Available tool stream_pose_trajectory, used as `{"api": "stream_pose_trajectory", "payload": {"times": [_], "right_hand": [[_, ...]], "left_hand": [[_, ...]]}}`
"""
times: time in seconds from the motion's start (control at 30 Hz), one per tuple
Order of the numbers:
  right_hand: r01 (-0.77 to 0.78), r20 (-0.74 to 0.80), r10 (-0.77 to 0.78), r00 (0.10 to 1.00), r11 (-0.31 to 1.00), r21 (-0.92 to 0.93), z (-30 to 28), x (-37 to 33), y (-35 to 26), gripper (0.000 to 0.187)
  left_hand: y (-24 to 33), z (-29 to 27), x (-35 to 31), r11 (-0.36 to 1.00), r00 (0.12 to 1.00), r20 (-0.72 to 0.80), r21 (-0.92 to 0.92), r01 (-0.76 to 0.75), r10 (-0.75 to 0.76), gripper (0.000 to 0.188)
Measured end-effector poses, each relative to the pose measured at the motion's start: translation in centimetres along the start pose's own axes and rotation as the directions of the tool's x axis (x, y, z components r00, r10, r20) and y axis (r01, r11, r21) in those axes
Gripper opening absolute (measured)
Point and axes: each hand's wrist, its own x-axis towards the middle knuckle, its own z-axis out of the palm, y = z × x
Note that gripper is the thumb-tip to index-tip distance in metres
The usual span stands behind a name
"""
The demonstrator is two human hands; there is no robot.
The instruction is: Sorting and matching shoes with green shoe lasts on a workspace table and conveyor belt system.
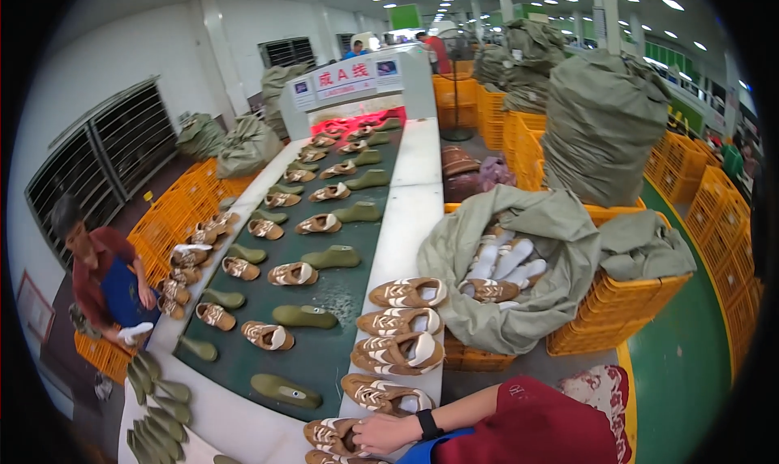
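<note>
My right hand (383, 434), a black band on its wrist, reaches in from the lower right. Its fingers are closed at the opening of a brown sneaker (326, 436) with white trim, the fingertips partly hidden there. That sneaker lies on the white ledge along the conveyor's right side. Beyond it, in a row, are several matching sneakers (398, 352); another sneaker (337, 458) is cut off by the lower edge. My left hand is out of view. Left of the row, the green conveyor belt (324, 358) carries more brown sneakers (268, 336) and green shoe lasts (286, 390).
Right of the ledge, a grey-green sack (519, 326) holds white-insoled shoes, beside stacked orange crates (621, 310). Across the belt a person (105, 277) holds a white item near more lasts (166, 423). At the far end stands a machine housing (357, 90) with a red-lit opening.
</note>
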Motion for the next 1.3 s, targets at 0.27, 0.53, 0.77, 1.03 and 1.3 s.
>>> {"api": "stream_pose_trajectory", "payload": {"times": [0.27, 0.53, 0.77, 1.03, 1.3], "right_hand": [[-0.104, 0.222, 0.112, 0.969, 0.993, -0.046, -0.2, -1.0, 0.2, 0.016], [-0.008, -0.071, 0.016, 0.997, 0.994, 0.111, 0.5, -0.5, 0.6, 0.016], [-0.053, 0.401, 0.025, 0.916, 0.997, 0.059, -2.3, -1.4, -0.1, 0.012], [-0.006, 0.506, 0.067, 0.860, 0.993, -0.122, -0.8, -1.7, 1.0, 0.014], [-0.037, 0.567, 0.111, 0.816, 0.989, -0.141, -0.1, -1.7, 1.2, 0.012]], "left_hand": [[-2.9, 1.0, 0.6, 0.996, 0.996, -0.009, 0.027, -0.089, 0.089, 0.055], [-6.9, 1.2, 0.5, 0.991, 0.993, -0.023, 0.068, -0.113, 0.115, 0.054], [-8.0, 0.8, 0.3, 0.987, 0.990, -0.033, 0.089, -0.134, 0.138, 0.053], [-10.8, 1.5, 0.4, 0.984, 0.988, -0.057, 0.115, -0.135, 0.143, 0.052], [-14.4, 0.8, 0.3, 0.975, 0.984, -0.075, 0.165, -0.148, 0.162, 0.051]]}}
